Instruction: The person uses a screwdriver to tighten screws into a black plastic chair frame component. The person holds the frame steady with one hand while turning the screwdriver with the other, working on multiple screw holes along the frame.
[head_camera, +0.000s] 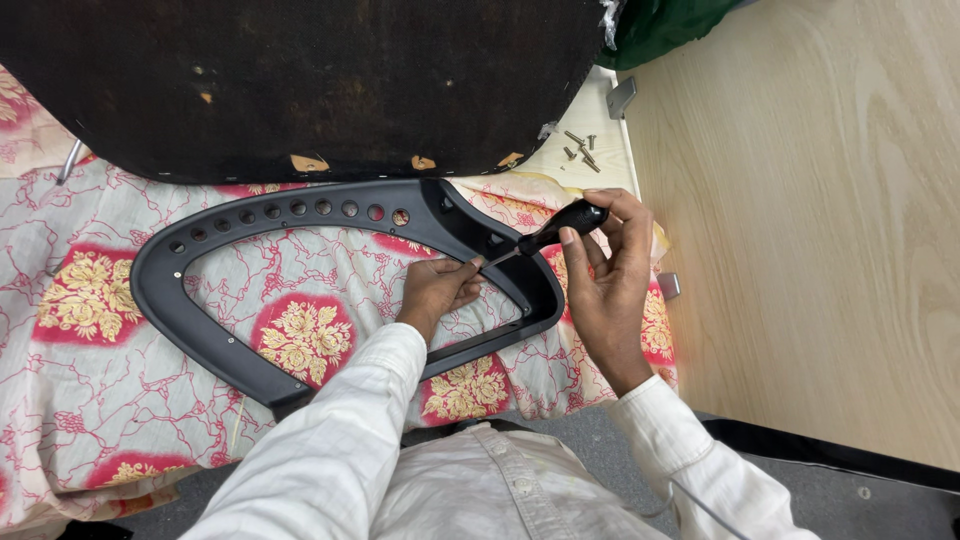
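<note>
Screwdriver (560, 226) work is under way on the black plastic frame (300, 290), which lies flat on a flowered bedsheet (90, 330) in front of me. My right hand (610, 270) is closed around the black handle, with the tip angled down to the inner edge of the frame's right end. My left hand (440, 288) rests there with its fingers pinched together at the tip, seemingly steadying a screw, though I cannot see one. I judge this fastening unfinished, since the tool is at the spot. Several loose screws (580, 150) lie near the dark seat underside (300, 80), so more fastening seems to remain.
</note>
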